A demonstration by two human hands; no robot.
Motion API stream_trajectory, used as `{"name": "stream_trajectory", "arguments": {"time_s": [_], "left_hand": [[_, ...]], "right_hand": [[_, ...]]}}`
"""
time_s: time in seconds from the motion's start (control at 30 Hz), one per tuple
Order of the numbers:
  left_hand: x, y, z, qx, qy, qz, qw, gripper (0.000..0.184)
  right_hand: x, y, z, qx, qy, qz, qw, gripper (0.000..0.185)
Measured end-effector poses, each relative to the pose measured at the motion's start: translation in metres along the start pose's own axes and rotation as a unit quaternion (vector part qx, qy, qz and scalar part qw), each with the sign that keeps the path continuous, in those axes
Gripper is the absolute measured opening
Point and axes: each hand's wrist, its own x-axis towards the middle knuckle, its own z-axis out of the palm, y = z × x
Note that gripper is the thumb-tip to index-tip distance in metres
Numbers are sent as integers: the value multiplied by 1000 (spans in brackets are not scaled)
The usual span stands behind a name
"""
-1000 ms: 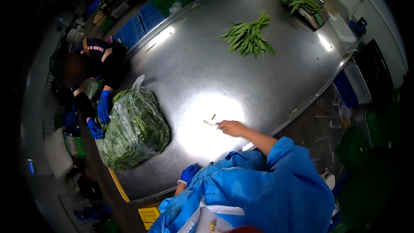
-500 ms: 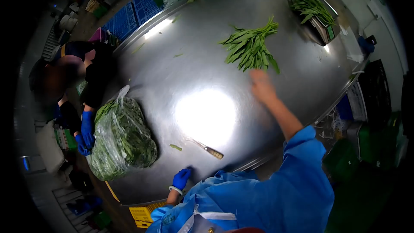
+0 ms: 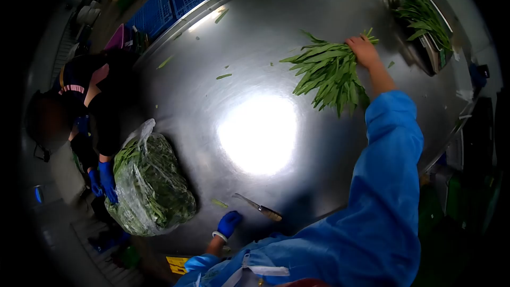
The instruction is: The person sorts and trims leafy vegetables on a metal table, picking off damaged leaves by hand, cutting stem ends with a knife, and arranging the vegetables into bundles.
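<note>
My right hand (image 3: 363, 51), bare, is closed round the stem end of a bunch of long-leaved greens (image 3: 332, 74) on the steel table (image 3: 202, 90). The leaves fan out toward me and to the left. My left hand (image 3: 229, 224), in a blue glove, rests at the near edge with its fingers curled in and nothing seen in it. Just right of it lies a knife (image 3: 270, 212) with a wooden handle and a thin blade. A small green scrap (image 3: 219, 203) is beside the blade.
More greens (image 3: 422, 16) lie on a scale (image 3: 433, 53) at the far right. A clear plastic bag (image 3: 151, 186) full of greens stands at the left, touched by a co-worker's blue-gloved hands (image 3: 107, 180). Blue crates (image 3: 154, 18) are beyond the table.
My right hand has reached farther out and to the right, and now grips the bunch's stems. The bunch has shifted slightly right. My left hand stays near the edge.
</note>
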Motion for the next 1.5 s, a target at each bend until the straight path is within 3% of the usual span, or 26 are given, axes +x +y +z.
{"name": "stream_trajectory", "arguments": {"time_s": [0.17,0.3,0.43,0.53,0.6,0.63,0.67,0.77,0.97,1.1,1.17,1.3,1.37,1.43,1.47,1.5], "left_hand": [[-5,26,13,93,49,-2,994,25],[-2,21,13,105,49,-32,993,27],[-3,39,8,125,27,-40,991,34],[18,49,-1,36,80,-2,996,34],[19,125,-18,-36,106,77,991,23],[14,172,-25,-82,141,71,984,22],[22,190,-31,-132,160,131,970,22],[4,274,-46,-201,180,240,933,26],[-53,362,-51,-245,-9,332,911,38],[-77,368,-35,-213,-10,352,911,25],[-85,365,-35,-230,58,337,911,21],[-67,321,-82,-486,121,414,760,20],[-67,292,-118,-471,192,396,765,19],[-98,284,-130,-345,282,295,845,17],[-98,264,-137,-214,317,289,878,18],[-91,232,-146,-57,363,314,876,21]], "right_hand": [[-42,4,22,166,50,-65,983,23],[-99,-56,-48,290,134,43,947,18],[-164,-125,-91,377,232,87,892,17],[-204,-165,-117,557,218,168,784,19],[-227,-192,-137,639,198,219,711,17],[-243,-203,-130,701,201,225,646,16],[-250,-211,-113,758,207,223,577,15],[-269,-245,-197,736,205,175,621,15],[-301,-281,-216,748,168,137,627,16],[-317,-303,-218,741,146,132,642,17],[-320,-316,-216,736,135,133,650,17],[-325,-334,-208,721,121,133,669,18],[-326,-339,-204,716,115,132,676,18],[-323,-343,-201,711,112,133,682,19],[-322,-343,-199,706,110,133,687,19],[-319,-344,-198,702,108,135,691,19]]}}
